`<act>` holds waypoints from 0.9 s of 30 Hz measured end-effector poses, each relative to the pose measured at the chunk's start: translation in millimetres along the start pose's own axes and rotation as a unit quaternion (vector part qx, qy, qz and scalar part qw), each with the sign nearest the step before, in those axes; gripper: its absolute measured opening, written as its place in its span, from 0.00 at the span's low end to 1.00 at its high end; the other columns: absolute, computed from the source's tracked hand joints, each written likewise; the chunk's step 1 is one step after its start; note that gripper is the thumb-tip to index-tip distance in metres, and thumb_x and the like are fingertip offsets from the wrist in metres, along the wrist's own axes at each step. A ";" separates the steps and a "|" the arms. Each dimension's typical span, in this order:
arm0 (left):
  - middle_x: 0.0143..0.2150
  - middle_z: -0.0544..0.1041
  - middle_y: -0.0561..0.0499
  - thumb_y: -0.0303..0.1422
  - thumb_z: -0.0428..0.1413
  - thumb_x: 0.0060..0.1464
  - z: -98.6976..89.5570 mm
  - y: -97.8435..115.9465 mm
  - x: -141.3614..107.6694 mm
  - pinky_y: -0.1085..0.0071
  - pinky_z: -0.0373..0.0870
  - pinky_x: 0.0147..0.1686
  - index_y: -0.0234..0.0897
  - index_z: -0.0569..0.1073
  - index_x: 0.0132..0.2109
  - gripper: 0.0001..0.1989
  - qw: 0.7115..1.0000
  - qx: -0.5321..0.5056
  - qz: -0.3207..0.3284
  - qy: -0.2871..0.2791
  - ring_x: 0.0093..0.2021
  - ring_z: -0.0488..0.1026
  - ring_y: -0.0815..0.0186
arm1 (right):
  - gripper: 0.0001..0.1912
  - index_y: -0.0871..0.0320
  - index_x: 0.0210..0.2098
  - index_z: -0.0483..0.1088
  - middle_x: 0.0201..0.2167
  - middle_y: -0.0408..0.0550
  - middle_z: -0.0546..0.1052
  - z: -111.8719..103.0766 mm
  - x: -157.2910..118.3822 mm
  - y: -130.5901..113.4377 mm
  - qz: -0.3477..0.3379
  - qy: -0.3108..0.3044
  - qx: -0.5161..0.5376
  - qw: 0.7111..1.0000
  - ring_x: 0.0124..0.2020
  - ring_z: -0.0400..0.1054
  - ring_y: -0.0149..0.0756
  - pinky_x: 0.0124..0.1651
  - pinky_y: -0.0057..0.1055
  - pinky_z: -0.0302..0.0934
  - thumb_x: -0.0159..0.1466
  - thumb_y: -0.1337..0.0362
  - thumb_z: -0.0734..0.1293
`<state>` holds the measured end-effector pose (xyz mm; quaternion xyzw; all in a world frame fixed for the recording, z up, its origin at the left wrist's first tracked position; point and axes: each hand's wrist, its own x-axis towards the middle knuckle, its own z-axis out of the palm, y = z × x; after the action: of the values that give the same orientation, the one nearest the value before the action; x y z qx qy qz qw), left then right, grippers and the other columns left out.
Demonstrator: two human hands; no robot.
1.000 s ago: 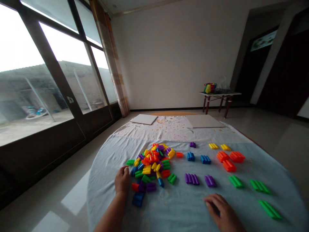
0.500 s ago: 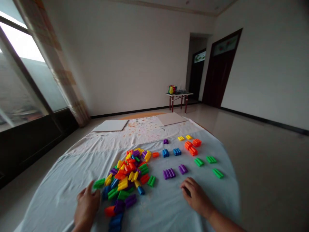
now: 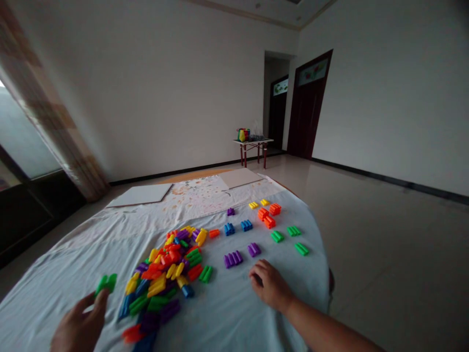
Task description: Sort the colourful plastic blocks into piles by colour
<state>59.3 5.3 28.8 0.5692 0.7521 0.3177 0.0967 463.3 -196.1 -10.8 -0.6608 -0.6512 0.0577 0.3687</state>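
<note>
Between its thumb and fingers, my left hand (image 3: pixel 82 320) grips a green block (image 3: pixel 106 283), left of a mixed pile of coloured blocks (image 3: pixel 161 274). My right hand (image 3: pixel 271 286) rests on the cloth with its fingers curled; whether anything is inside them is hidden. Just beyond it lie a purple block (image 3: pixel 254 250) and a wider purple group (image 3: pixel 233 259). Farther back are blue blocks (image 3: pixel 246 225), orange blocks (image 3: pixel 269 222), yellow blocks (image 3: pixel 253 205) and a small purple one (image 3: pixel 230 211). Several green blocks (image 3: pixel 301 249) lie to the right.
A light cloth (image 3: pixel 205 318) covers the table. Two flat boards, one white (image 3: pixel 141 194) and one beige (image 3: pixel 240 178), lie at its far end. Against the back, a small table (image 3: pixel 252 142) holds a colourful bag (image 3: pixel 243 135).
The green block at the pile's left edge is now held up in my left hand, away from the pile. The view has turned rightward; my right hand stays near the purple blocks.
</note>
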 end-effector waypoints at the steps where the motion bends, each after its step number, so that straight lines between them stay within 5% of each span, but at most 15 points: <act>1: 0.26 0.75 0.48 0.61 0.41 0.44 -4.6 13.3 -14.4 0.60 0.70 0.31 0.44 0.72 0.40 0.31 0.998 -0.050 -0.002 -0.032 0.32 0.73 0.53 | 0.09 0.58 0.31 0.68 0.32 0.46 0.72 0.2 -0.1 1.1 -0.001 0.003 0.009 1.000 0.38 0.65 0.36 0.43 0.32 0.61 0.56 0.77 0.61; 5: 0.28 0.76 0.45 0.69 0.50 0.22 0.8 74.0 -86.9 0.60 0.70 0.29 0.38 0.73 0.37 0.44 0.970 -0.190 0.015 -0.150 0.31 0.72 0.52 | 0.09 0.58 0.31 0.69 0.32 0.46 0.72 0.7 -0.1 4.7 -0.009 0.010 0.036 0.999 0.38 0.66 0.36 0.43 0.31 0.61 0.56 0.77 0.62; 9: 0.24 0.72 0.47 0.69 0.43 0.33 34.3 118.8 -152.4 0.66 0.66 0.23 0.35 0.73 0.31 0.40 0.930 -0.199 0.122 -0.284 0.23 0.68 0.61 | 0.09 0.58 0.32 0.69 0.32 0.46 0.72 0.5 0.1 5.9 -0.013 0.006 0.038 0.999 0.39 0.66 0.36 0.44 0.32 0.61 0.57 0.76 0.62; 14: 0.30 0.74 0.44 0.59 0.45 0.45 58.6 140.9 -192.3 0.64 0.68 0.34 0.38 0.76 0.30 0.30 0.921 -0.163 0.197 -0.294 0.31 0.71 0.59 | 0.08 0.58 0.32 0.69 0.32 0.46 0.72 1.0 -0.6 6.8 -0.017 0.007 0.033 0.999 0.38 0.66 0.36 0.43 0.32 0.61 0.57 0.76 0.62; 20: 0.43 0.73 0.45 0.51 0.45 0.51 37.9 123.1 -153.8 0.63 0.68 0.41 0.42 0.75 0.41 0.23 0.958 -0.126 0.215 -0.141 0.40 0.71 0.58 | 0.08 0.58 0.31 0.69 0.32 0.46 0.72 0.6 -0.1 5.8 -0.023 0.008 0.030 0.999 0.38 0.66 0.36 0.43 0.32 0.61 0.57 0.76 0.62; 24: 0.46 0.70 0.40 0.49 0.40 0.52 19.5 81.2 -104.1 0.60 0.65 0.47 0.35 0.73 0.44 0.27 0.981 -0.091 0.170 -0.033 0.45 0.70 0.54 | 0.04 0.58 0.34 0.70 0.33 0.47 0.73 -2.6 -4.2 0.6 -0.041 0.005 0.038 0.998 0.40 0.66 0.37 0.45 0.34 0.61 0.59 0.69 0.64; 27: 0.49 0.69 0.38 0.48 0.38 0.53 10.2 47.1 -76.2 0.59 0.67 0.44 0.33 0.71 0.50 0.30 0.995 -0.031 0.099 -0.007 0.43 0.71 0.53 | 0.08 0.58 0.38 0.71 0.35 0.48 0.73 -6.5 -9.1 -3.8 -0.048 -0.008 0.047 0.998 0.41 0.66 0.39 0.47 0.36 0.61 0.59 0.62 0.66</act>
<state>127.4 -53.8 32.0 0.6397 0.6813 0.3448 0.0877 462.4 -207.5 -7.6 -0.6100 -0.6817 0.0757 0.3969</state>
